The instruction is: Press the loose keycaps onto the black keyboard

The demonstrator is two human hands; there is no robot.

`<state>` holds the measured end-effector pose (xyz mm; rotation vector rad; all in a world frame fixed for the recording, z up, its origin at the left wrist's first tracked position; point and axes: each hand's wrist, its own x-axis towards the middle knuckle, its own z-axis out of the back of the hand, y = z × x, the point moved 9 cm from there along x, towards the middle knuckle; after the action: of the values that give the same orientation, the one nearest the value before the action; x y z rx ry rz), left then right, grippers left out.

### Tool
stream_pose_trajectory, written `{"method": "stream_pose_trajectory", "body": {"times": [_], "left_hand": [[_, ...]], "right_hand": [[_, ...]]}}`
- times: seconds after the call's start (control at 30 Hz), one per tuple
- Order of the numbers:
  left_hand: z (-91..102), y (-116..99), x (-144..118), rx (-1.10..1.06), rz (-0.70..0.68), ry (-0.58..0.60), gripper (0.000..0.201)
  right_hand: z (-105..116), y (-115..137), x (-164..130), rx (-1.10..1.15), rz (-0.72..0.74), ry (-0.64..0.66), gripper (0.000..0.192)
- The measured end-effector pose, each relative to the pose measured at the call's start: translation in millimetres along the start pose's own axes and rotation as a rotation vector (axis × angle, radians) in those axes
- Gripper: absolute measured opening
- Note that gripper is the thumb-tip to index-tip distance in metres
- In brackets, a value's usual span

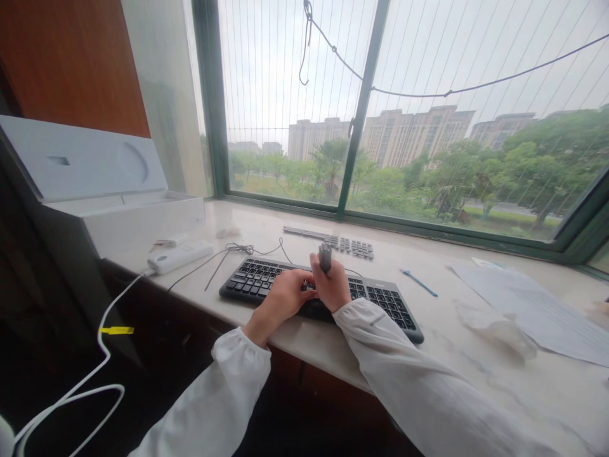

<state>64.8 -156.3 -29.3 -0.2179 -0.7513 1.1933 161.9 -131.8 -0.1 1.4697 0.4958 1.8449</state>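
A black keyboard (pixel 390 303) lies along the front edge of the counter. My right hand (pixel 334 284) is wrapped round a dark grey ribbed handle (pixel 325 256), like a screwdriver's, held upright over the middle of the keys; its lower end is hidden. My left hand (pixel 284 293) rests on the keyboard just left of it, fingers curled and thumb close to the index finger beside the tool's lower end. Whatever lies between those fingers is too small to make out. Behind the keyboard, several loose dark keycaps (pixel 356 247) sit in rows.
A long grey strip (pixel 304 233) lies near the window. To the right are a blue stick (pixel 419 283), crumpled white wrapping (pixel 497 327) and paper sheets (pixel 537 311). On the left stand an open white box (pixel 143 219), a white power strip (pixel 181 257) and a tangled black cable (pixel 238 247).
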Motion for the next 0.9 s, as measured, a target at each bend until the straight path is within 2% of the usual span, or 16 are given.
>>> {"method": "stream_pose_trajectory", "body": {"times": [0.4,0.67,0.77,0.9], "left_hand": [[2.9,-8,-5,-0.099,-0.056,0.001,0.02],[1.2,-9,-6,-0.076,-0.068,-0.004,0.017],[1.2,-6,-7,-0.069,-0.048,-0.031,0.02],[4.1,-7,-11,-0.054,-0.046,-0.101,0.016]], "right_hand": [[3,-6,1,0.043,-0.042,-0.026,0.042],[10,11,-4,-0.003,0.031,-0.077,0.039],[18,-7,4,0.076,-0.064,-0.126,0.041],[20,-39,13,0.399,-0.291,-0.175,0.038]]}}
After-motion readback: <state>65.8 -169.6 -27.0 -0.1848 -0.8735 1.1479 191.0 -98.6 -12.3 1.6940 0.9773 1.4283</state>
